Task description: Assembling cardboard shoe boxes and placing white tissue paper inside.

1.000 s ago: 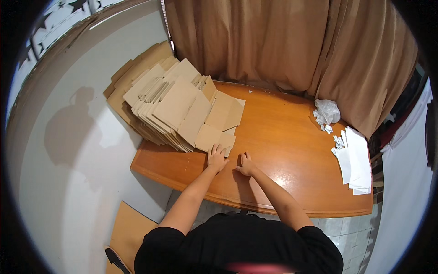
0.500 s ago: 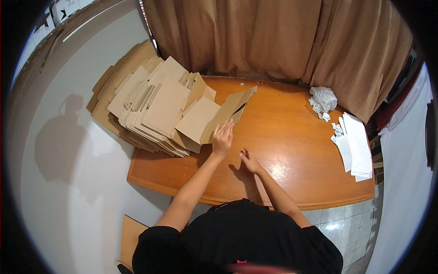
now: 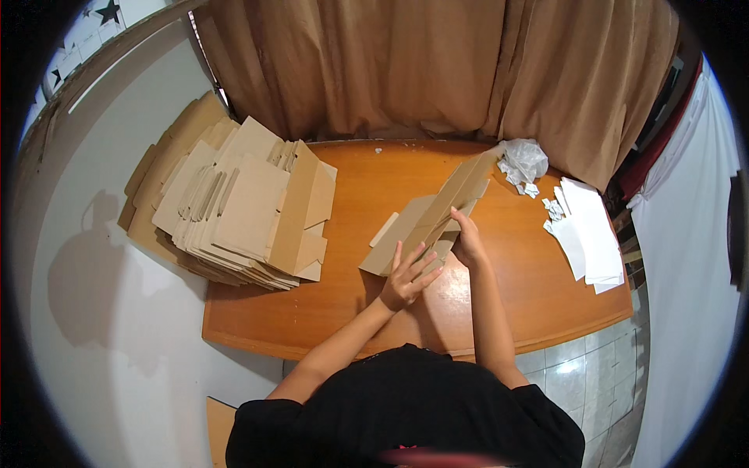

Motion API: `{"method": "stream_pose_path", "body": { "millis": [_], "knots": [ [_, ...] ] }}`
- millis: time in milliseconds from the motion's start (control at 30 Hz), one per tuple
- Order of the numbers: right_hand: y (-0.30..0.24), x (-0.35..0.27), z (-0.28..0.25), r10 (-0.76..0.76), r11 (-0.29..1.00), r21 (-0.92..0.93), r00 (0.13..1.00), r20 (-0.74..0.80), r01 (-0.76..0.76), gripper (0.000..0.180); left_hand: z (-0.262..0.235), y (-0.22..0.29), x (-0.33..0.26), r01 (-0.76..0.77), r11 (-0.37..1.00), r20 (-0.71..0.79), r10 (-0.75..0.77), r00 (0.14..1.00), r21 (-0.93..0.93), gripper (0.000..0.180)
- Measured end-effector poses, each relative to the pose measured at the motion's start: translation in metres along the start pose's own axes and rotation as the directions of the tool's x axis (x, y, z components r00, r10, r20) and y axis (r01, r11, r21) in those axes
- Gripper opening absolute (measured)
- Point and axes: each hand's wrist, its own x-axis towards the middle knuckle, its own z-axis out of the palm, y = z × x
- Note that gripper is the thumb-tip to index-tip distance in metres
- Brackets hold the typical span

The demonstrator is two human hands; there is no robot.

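Observation:
A partly unfolded brown cardboard box stands tilted over the middle of the table, its long panels and flaps angled apart. My right hand grips its near right part, thumb laid on the panel and the other fingers mostly hidden behind the flap. Against the box's near edge rests my left hand, its fingers stretched out and spread. Left of both hands lies a big pile of flat folded cardboard boxes, with one loosely opened flap leaning along its right side.
The wooden table has a curved front edge. White paper sheets and crumpled scraps lie at the right, with a clear plastic bag behind them. A brown curtain hangs along the back, and a wall stands at the left.
One cardboard box has come away from the pile to the right, to the table's middle. My right hand has moved up and taken hold of it; my left hand has shifted right and nearer me.

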Motion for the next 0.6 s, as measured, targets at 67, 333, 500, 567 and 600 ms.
{"method": "stream_pose_path", "body": {
  "millis": [67,333,500,567,600],
  "knots": [
    [-0.005,-0.011,-0.004,0.029,0.996,0.087,0.998,-0.062,-0.024,0.040,0.007,0.013,-0.004,0.041,0.997,0.002,-0.041,0.999,-0.064,0.033],
    [-0.025,-0.041,-0.023,-0.056,0.963,-0.270,0.971,-0.231,-0.009,0.027,0.029,0.040,-0.009,-0.001,0.998,0.022,0.002,1.000,-0.059,0.034],
    [-0.028,-0.042,-0.047,-0.446,0.859,-0.385,0.862,-0.242,0.337,0.026,0.051,0.061,0.011,0.009,1.000,0.025,-0.009,1.000,-0.001,0.029],
    [-0.056,-0.050,-0.045,-0.586,0.736,-0.533,0.786,-0.196,0.416,0.026,0.052,0.073,0.030,0.142,0.990,0.046,-0.142,0.989,0.003,0.045],
    [-0.070,-0.053,-0.045,-0.584,0.737,-0.533,0.789,-0.190,0.416,0.026,0.052,0.074,0.038,0.147,0.989,0.043,-0.147,0.988,0.008,0.045]
  ]
}}
